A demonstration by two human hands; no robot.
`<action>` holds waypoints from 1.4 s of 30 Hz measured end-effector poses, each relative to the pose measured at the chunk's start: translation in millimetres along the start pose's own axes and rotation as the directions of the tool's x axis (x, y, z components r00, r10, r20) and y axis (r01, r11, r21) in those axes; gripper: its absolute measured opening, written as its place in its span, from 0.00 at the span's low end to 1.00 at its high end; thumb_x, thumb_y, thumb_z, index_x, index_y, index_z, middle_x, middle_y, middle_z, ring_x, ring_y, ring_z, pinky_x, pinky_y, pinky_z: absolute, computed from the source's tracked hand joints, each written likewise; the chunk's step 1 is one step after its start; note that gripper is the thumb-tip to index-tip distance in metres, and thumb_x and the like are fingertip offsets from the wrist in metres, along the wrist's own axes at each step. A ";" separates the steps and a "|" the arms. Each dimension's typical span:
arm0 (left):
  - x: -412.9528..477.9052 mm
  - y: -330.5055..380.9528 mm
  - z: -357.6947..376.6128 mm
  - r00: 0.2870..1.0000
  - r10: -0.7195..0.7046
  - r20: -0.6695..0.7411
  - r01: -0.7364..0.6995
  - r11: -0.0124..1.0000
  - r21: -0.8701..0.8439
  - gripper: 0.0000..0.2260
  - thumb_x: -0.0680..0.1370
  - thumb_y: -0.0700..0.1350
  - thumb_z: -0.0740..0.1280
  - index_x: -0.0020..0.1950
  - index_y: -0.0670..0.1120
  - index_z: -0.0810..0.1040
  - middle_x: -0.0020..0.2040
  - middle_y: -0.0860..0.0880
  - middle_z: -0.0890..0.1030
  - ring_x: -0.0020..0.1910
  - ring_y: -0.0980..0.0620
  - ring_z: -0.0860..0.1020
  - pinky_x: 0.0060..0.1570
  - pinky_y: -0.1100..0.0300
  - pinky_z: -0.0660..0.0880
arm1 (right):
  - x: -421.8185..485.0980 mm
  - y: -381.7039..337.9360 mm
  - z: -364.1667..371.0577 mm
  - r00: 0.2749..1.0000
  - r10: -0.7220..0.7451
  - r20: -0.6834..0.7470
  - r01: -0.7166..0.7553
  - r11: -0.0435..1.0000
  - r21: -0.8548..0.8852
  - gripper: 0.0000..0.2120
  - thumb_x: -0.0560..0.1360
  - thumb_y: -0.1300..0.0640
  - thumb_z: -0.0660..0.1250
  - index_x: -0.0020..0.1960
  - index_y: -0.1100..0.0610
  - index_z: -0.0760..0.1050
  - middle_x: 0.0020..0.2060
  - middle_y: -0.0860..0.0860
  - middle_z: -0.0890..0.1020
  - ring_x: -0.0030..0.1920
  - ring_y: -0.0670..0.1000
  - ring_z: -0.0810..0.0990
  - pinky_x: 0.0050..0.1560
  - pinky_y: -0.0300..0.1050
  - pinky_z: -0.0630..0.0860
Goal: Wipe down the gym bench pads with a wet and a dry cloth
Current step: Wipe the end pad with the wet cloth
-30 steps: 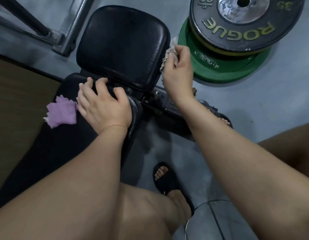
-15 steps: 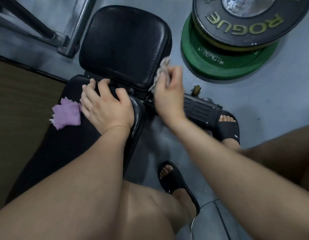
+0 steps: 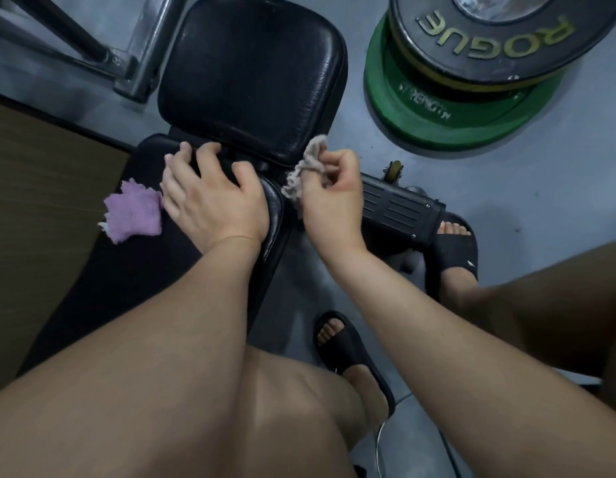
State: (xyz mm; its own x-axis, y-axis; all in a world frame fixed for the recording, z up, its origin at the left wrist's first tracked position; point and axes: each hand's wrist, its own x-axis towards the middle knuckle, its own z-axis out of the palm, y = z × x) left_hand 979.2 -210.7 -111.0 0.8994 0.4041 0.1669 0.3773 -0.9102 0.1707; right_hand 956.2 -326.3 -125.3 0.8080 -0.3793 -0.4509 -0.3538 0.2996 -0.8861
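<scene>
Gym floor (image 3: 558,174), plates (image 3: 472,108) beside seat pad (image 3: 251,74)

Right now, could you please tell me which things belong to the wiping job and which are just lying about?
Job: beige cloth in right hand; purple cloth on long pad; left hand resting there; small pad.
Lying about: black plate, green plate, metal frame.

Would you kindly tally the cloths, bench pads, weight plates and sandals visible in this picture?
Cloths: 2, purple cloth, beige cloth
Bench pads: 2, small pad, long pad
Weight plates: 2, green plate, black ROGUE plate
Slide sandals: 2, near sandal, far sandal
Total: 8
</scene>
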 end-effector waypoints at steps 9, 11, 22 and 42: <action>-0.1 2.0 -2.1 1.000 0.008 0.015 -0.008 1.000 -0.007 0.20 0.77 0.54 0.57 0.66 0.52 0.76 0.74 0.46 0.69 0.76 0.43 0.63 0.74 0.41 0.59 | 52.2 -24.9 -4.9 0.981 -0.166 -0.102 0.148 0.975 -0.167 0.06 0.81 0.56 0.64 0.58 0.50 0.76 0.46 0.41 0.83 0.45 0.40 0.81 0.50 0.40 0.78; 0.4 1.5 -2.4 1.000 0.008 0.013 -0.007 1.000 -0.014 0.20 0.77 0.54 0.57 0.66 0.52 0.76 0.74 0.46 0.69 0.77 0.42 0.62 0.74 0.40 0.58 | 68.3 -34.6 -5.9 0.977 -0.171 -0.125 0.149 0.974 -0.170 0.07 0.81 0.55 0.65 0.59 0.50 0.76 0.51 0.42 0.83 0.48 0.38 0.81 0.54 0.40 0.78; 0.5 -0.5 -2.0 1.000 0.012 0.019 -0.012 1.000 -0.002 0.20 0.77 0.54 0.57 0.67 0.51 0.76 0.75 0.45 0.69 0.78 0.42 0.61 0.75 0.39 0.57 | 44.5 -32.9 -25.1 0.975 -0.218 0.034 0.221 0.965 -0.141 0.23 0.78 0.68 0.57 0.67 0.54 0.79 0.63 0.46 0.81 0.65 0.41 0.77 0.72 0.41 0.70; -0.4 -0.8 -3.2 1.000 0.016 0.003 -0.016 1.000 -0.020 0.20 0.76 0.53 0.59 0.66 0.51 0.76 0.74 0.45 0.70 0.78 0.41 0.61 0.74 0.38 0.58 | 55.5 -34.9 -14.3 0.903 -0.424 0.073 0.419 0.829 -0.371 0.21 0.78 0.58 0.72 0.70 0.50 0.77 0.56 0.48 0.78 0.56 0.44 0.79 0.61 0.44 0.78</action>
State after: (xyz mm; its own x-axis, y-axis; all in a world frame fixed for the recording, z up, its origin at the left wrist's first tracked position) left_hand 977.8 -209.9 -108.1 0.9060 0.3889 0.1672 0.3581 -0.9148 0.1870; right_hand 1006.6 -370.3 -120.9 0.9139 -0.4053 -0.0239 -0.1295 -0.2351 -0.9633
